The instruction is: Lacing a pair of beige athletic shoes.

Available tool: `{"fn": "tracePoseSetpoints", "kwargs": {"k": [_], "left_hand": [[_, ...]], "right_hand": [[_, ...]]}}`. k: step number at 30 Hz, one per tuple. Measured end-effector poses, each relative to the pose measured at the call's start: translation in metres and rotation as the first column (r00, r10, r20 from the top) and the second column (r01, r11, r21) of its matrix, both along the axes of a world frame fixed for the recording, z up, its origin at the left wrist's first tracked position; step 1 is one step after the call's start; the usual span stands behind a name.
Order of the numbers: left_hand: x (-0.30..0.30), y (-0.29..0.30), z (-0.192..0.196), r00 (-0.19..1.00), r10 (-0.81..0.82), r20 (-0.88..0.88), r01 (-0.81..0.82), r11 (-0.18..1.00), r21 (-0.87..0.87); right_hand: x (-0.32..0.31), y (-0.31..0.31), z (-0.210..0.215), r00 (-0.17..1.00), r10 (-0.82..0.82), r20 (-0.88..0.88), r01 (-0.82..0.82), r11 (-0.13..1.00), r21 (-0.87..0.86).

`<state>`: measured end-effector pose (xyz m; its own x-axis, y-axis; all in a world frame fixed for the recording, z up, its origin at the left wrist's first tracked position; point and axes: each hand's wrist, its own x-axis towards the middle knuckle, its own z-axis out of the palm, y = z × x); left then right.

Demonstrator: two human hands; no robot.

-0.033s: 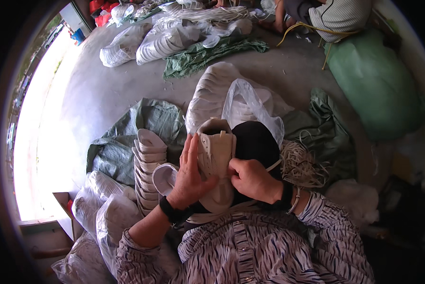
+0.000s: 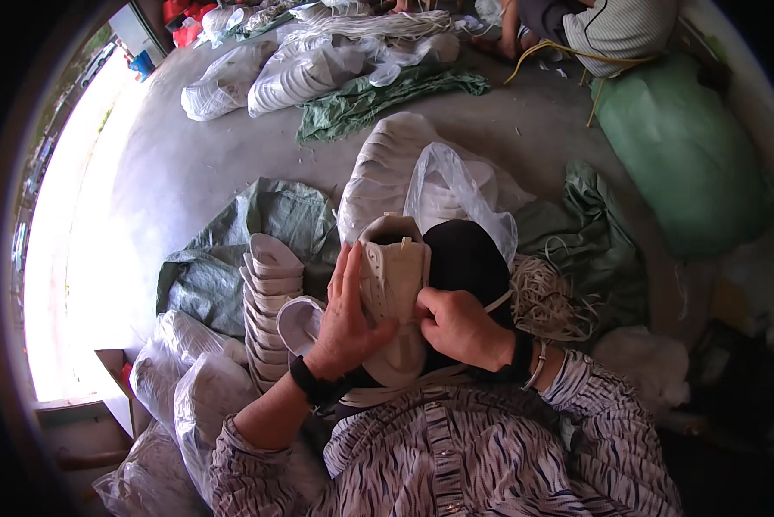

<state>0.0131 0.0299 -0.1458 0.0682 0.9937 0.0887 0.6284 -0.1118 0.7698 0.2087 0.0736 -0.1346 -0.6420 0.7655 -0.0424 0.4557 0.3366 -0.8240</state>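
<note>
A cream shoe (image 2: 394, 284) stands in my lap, its opening away from me and its toe toward me. My left hand (image 2: 344, 323) holds it from the left, fingers stretched along its side and thumb across the front. At the shoe's right edge, my right hand (image 2: 464, 327) is closed in a pinch. A pale shoelace (image 2: 498, 302) sticks out behind that fist; the pinched part is hidden by the fingers. To the right lies a tangled heap of pale laces (image 2: 552, 302). Left of my left hand are a stack of white shoe parts (image 2: 270, 297) and a single one (image 2: 299, 326).
Beyond the shoe lies a clear plastic bag of white shoe parts (image 2: 395, 159). Green woven sacks (image 2: 249, 237) spread on both sides, and a full green sack (image 2: 680, 146) stands far right. Clear bags (image 2: 206, 405) crowd my left. Another person (image 2: 619, 34) sits at the far right.
</note>
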Motion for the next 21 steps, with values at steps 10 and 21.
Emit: {"fn": "tracePoseSetpoints", "kwargs": {"k": [10, 21], "left_hand": [[-0.007, -0.005, 0.006, 1.0, -0.02, 0.009, 0.02, 1.0, -0.016], [-0.005, -0.036, 0.028, 0.929, -0.128, -0.346, 0.185, 0.973, 0.138]], "right_hand": [[-0.004, -0.011, -0.004, 0.988, -0.141, -0.059, 0.112, 0.931, -0.348], [-0.003, -0.013, 0.001, 0.971, -0.211, -0.115, 0.157, 0.918, -0.363]]}}
